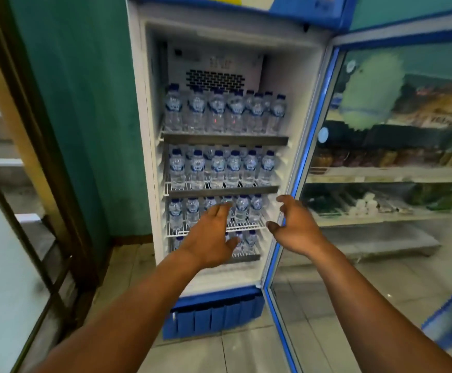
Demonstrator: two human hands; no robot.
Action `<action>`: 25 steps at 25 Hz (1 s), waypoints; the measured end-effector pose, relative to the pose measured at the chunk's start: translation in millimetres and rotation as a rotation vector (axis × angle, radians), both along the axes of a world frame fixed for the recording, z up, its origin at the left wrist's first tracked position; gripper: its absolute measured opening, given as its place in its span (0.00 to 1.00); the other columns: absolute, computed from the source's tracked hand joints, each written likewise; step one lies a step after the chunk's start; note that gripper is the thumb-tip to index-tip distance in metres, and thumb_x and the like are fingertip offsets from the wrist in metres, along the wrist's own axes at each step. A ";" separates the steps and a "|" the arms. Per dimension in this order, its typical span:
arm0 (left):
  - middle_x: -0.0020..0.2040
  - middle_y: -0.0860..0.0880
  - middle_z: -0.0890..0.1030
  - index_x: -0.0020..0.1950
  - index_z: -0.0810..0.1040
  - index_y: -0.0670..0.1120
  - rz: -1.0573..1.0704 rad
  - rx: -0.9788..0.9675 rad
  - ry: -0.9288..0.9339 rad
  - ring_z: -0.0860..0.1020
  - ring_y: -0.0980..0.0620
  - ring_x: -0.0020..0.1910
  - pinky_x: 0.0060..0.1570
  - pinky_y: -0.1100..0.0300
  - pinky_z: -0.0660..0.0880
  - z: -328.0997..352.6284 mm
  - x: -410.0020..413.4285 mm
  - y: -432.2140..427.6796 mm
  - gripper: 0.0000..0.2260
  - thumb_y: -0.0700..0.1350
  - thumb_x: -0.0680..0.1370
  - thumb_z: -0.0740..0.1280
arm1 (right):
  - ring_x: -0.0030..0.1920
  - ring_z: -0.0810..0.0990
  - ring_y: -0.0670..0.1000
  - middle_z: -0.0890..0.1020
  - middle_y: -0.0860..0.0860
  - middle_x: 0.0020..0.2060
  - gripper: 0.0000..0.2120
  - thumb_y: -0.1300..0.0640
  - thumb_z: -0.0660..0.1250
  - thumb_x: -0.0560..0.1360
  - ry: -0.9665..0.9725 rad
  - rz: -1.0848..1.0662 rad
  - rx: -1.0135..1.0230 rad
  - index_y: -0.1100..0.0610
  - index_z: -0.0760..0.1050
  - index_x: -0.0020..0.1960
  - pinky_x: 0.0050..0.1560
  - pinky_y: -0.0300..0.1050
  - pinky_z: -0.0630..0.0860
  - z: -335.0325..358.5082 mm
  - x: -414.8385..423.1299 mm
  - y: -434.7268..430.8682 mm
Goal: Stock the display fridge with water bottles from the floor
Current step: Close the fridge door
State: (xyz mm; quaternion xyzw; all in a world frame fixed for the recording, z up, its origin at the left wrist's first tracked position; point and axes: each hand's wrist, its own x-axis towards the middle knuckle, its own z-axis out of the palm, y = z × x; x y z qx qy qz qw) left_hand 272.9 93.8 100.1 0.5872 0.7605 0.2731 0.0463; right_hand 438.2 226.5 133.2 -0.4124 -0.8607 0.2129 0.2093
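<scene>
The display fridge (142, 146) stands open in front of me, white inside with a blue base. Small clear water bottles with blue caps fill its top shelf (224, 113), second shelf (220, 168) and third shelf (192, 211); a few more stand on the bottom shelf (250, 242). My left hand (210, 238) reaches out in front of the third shelf, fingers apart, holding nothing. My right hand (296, 224) hovers at the fridge's right edge near the door hinge side, fingers spread and empty. No bottles on the floor are in view.
The glass fridge door (381, 170) is swung open to the right, reflecting store shelves. A teal wall (84, 117) is on the left, with a wooden-framed glass door (31, 211) beside it. Tiled floor (219, 354) lies below.
</scene>
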 end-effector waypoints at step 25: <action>0.65 0.46 0.67 0.74 0.59 0.51 -0.298 0.062 -0.391 0.72 0.46 0.63 0.62 0.53 0.74 28.0 372.5 43.5 0.30 0.51 0.76 0.68 | 0.71 0.66 0.63 0.60 0.59 0.74 0.43 0.54 0.73 0.74 0.402 -0.388 0.344 0.53 0.48 0.78 0.67 0.59 0.71 95.2 274.6 -56.0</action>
